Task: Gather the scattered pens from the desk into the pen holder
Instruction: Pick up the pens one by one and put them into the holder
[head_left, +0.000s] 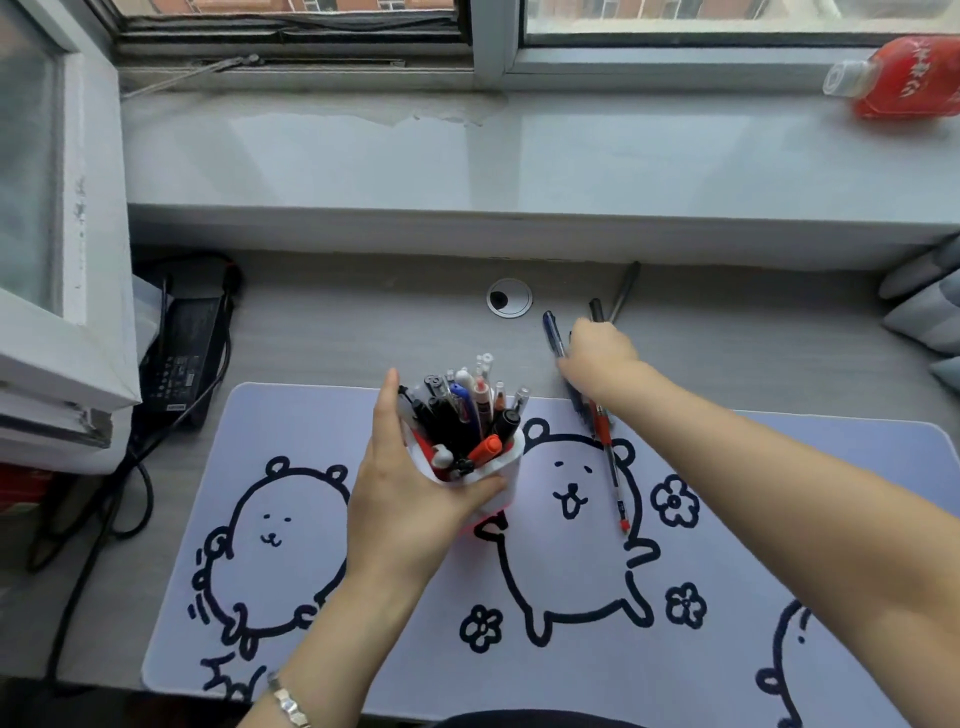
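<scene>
My left hand (410, 499) is wrapped around a white pen holder (501, 467) with a red base, tilted toward me and packed with several pens and markers. My right hand (597, 358) reaches over the far side of the desk and closes on a blue pen (553, 335) and a black pen (596, 310). A red pen (613, 467) lies lengthwise on the desk mat just below that hand. A grey pen (626, 291) rests against the back wall beyond my fingers.
A white desk mat (779, 519) with bear drawings covers the front of the grey desk. A round cable hole (509, 297) is at the back. A black power adapter (182, 348) with cables sits left. A red bottle (898, 78) lies on the windowsill.
</scene>
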